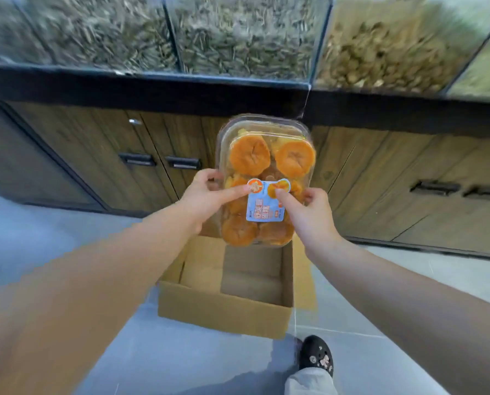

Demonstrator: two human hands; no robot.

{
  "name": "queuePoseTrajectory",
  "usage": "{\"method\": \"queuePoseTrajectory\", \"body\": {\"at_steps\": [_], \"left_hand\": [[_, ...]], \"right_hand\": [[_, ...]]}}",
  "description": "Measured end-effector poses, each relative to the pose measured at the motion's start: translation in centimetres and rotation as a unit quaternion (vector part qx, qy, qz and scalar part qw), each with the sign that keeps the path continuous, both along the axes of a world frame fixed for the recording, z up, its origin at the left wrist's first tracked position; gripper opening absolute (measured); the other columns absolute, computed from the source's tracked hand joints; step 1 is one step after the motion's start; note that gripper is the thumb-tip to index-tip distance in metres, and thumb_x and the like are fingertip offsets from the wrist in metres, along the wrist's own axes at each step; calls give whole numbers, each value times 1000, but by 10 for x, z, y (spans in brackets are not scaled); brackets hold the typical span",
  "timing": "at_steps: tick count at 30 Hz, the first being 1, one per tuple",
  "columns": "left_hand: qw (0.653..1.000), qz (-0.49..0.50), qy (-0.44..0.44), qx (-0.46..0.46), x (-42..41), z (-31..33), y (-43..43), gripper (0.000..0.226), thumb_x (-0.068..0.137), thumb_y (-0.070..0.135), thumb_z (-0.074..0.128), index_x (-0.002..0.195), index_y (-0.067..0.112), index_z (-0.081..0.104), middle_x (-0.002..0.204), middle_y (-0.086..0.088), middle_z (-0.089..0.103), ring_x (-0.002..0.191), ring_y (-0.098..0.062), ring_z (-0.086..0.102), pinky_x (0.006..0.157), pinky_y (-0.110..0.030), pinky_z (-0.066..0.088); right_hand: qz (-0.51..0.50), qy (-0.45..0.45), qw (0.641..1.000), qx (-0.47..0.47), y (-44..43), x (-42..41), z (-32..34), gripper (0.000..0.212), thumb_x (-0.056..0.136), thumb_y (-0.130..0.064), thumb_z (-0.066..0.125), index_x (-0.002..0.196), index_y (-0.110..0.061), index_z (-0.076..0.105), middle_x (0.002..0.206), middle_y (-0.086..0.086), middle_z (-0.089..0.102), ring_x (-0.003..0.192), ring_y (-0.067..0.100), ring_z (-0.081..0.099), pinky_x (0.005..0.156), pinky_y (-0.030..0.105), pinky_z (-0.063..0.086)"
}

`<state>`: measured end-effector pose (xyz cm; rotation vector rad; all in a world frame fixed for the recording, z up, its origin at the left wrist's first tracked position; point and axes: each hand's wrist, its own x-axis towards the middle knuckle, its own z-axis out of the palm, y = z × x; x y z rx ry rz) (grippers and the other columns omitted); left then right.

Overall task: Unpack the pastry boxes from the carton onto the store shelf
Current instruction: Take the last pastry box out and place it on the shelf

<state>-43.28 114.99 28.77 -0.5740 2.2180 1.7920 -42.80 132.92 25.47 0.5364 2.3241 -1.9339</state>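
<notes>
A clear plastic pastry box (263,155) full of round orange pastries, with a blue and white label on its lid, is held in the air in front of the counter. My left hand (206,201) grips its left side, thumb on the lid. My right hand (306,215) grips its right side, thumb pressing by the label. Directly below on the floor stands the open brown carton (223,306); the part of its inside that shows holds nothing.
Behind the box runs a dark counter edge (152,84) over wooden cabinet doors with black handles (136,159). Glass bins of dried goods (238,32) sit on top. My black shoe (316,356) stands on the grey tile floor right of the carton.
</notes>
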Motion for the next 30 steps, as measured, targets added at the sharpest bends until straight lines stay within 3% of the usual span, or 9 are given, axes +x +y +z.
{"method": "queuePoseTrajectory", "body": {"at_steps": [4,6,8,10,12,14,16,23,30], "left_hand": [[996,-25,78,-47,19,117,1,108,26,68,81,121,26,50,114,2,62,105,-18,62,90,-48,54],[994,-42,95,-36,29,167,5,107,25,67,81,119,26,50,113,2,62,104,-18,62,87,-48,55],[992,-57,113,-24,41,220,12,99,32,61,83,119,26,50,115,2,61,104,-19,62,85,-48,56],[988,-67,139,-3,50,262,21,103,28,61,84,119,27,50,118,2,62,103,-19,64,82,-49,58],[984,-85,158,-2,57,305,34,97,34,56,84,119,26,49,118,1,61,104,-19,64,84,-49,57],[978,-99,181,-12,60,342,50,83,49,49,83,119,24,47,113,3,58,105,-20,61,87,-48,56],[973,-108,201,-33,57,370,65,77,58,48,82,121,23,47,109,5,55,105,-19,57,90,-45,54],[952,-124,267,-87,30,440,137,81,52,64,79,116,22,51,113,3,57,104,-18,56,83,-34,49],[948,-131,288,-41,-21,472,233,93,37,73,79,112,23,55,113,0,63,103,-22,63,66,-31,54]], "right_hand": [[14,66,997,27,19,20,109,50,80,-43,71,112,-20,41,107,-4,53,88,6,53,63,14,43],[17,76,997,14,31,32,160,73,74,-48,74,129,-16,38,123,-3,50,104,11,54,76,19,50],[40,73,997,-4,40,44,214,109,58,-66,76,144,-20,27,140,-3,44,122,19,51,96,38,50],[65,87,994,5,52,53,256,126,42,-79,72,145,-23,28,142,-3,47,123,20,53,100,45,48],[65,100,993,12,67,68,305,115,47,-76,72,140,-19,36,133,-2,56,115,16,58,93,37,52],[53,120,991,17,84,77,343,90,66,-60,72,135,-14,38,123,-4,55,109,13,56,84,27,49],[26,129,991,35,103,78,369,79,74,-53,71,134,-14,39,117,-3,52,106,14,54,81,26,46],[-12,175,980,90,180,57,445,73,68,-59,72,121,-19,42,110,-2,54,97,15,57,81,33,51],[-21,207,971,120,281,13,487,102,40,-79,73,118,-17,51,111,0,63,100,20,63,89,44,54]]}}
